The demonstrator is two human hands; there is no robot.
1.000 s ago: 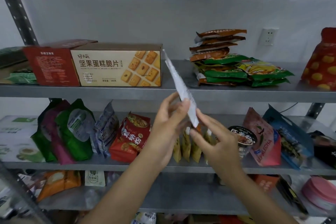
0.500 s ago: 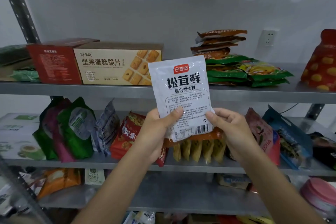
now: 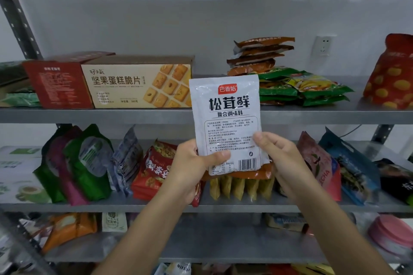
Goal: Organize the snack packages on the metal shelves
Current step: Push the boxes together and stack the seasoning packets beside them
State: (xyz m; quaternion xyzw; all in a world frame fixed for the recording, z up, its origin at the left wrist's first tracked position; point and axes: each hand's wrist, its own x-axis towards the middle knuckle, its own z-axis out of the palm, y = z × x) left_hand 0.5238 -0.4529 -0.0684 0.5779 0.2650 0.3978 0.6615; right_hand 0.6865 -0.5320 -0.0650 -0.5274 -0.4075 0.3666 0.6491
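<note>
While I watch through the head camera, nearest to me the left hand (image 3: pixel 190 171) and the right hand (image 3: pixel 280 158) both hold the white seasoning packet (image 3: pixel 225 118) by its lower corners, thumbs on the printed face and the other fingers curled behind. It hangs in the air before the shelving, resting on nothing. Its long axis runs nearly vertical, leaning slightly left at the top, with the label toward me, top seam up and barcode end down. Behind its lower edge a strip of yellow sachets (image 3: pixel 241 187) stands on the middle shelf (image 3: pixel 89 206). Farther back, its top half covers the lip of the upper shelf (image 3: pixel 111 116), between the biscuit box (image 3: pixel 136 85) and the stack of brown and green packets (image 3: pixel 279 82). I judge the step to be choosing a slot. That gap looks likeliest, though I cannot tell its width behind the packet. I would slide it in bottom first without nudging the stack.
</note>
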